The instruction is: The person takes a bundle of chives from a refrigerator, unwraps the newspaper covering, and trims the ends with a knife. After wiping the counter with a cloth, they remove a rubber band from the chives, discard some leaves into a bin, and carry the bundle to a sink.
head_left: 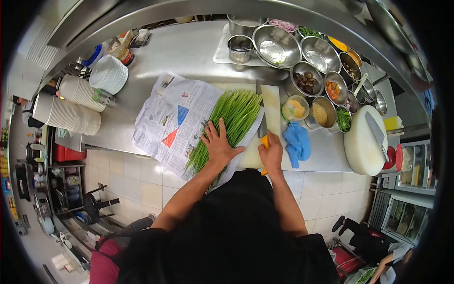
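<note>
Long green stalks (239, 113) lie in a thick bunch on a spread newspaper (172, 118), which partly covers a pale cutting board (271, 102). My left hand (220, 146) rests on the bunch with its fingers spread. To its right, my right hand (271, 154) is wrapped round the yellow handle of a knife (262, 124), whose blade points away from me over the board, beside the stalks' cut-looking ends. A crumpled blue cloth (297, 143) lies right of my right hand.
Metal bowls (276, 45) of ingredients crowd the back right. A round white board (362, 142) holds another knife (376, 130). Stacked white bowls (109, 75) stand at left. Other people are at the lower left (106, 255) and lower right (362, 244).
</note>
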### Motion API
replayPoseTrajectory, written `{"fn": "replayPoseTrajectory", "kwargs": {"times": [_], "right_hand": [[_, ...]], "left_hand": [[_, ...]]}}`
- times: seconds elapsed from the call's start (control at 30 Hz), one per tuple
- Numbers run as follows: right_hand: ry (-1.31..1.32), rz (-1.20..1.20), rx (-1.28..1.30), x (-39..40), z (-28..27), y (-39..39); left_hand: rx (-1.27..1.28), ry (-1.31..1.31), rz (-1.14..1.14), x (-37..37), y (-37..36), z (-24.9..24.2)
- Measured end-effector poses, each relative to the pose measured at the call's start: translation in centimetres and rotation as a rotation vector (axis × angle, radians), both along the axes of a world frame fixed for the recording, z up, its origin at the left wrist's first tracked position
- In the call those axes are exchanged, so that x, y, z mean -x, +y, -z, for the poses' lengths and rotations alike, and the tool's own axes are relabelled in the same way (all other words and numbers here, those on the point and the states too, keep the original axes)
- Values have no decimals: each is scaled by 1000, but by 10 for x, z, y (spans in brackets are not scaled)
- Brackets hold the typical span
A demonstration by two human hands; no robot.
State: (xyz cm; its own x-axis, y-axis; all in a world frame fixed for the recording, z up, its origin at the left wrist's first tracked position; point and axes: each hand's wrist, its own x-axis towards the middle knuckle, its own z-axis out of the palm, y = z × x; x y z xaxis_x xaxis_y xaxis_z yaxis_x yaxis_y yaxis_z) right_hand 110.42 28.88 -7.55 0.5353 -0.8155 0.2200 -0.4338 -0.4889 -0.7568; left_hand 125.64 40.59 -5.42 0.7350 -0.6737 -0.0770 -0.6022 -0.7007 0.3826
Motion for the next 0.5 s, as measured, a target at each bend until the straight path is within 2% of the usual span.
{"fn": "replayPoseTrajectory", "kwargs": {"times": [0.03, 0.13, 0.2, 0.23, 0.3, 0.37, 0.43, 0.5], "right_hand": [[95, -3, 22, -2, -14, -4], [216, 1, 167, -5, -27, -14], [381, -7, 221, -6, -17, -24], [381, -22, 224, -6, -14, -26], [417, -79, 267, -7, -12, -27], [390, -93, 328, -18, -29, -23], [360, -101, 390, -39, -42, -21], [135, -517, 249, -72, -49, -27]], "left_hand": [[32, -63, 42, 0, 3, 10], [57, -41, 83, -26, 16, 8], [24, -63, 185, -43, 27, -2], [23, -62, 169, -53, 34, 1], [14, -125, 383, -73, 47, 8], [30, -101, 412, -87, 55, 3], [-17, -201, 525, -95, 60, -3], [-34, -243, 504, -82, 58, -22]]}}
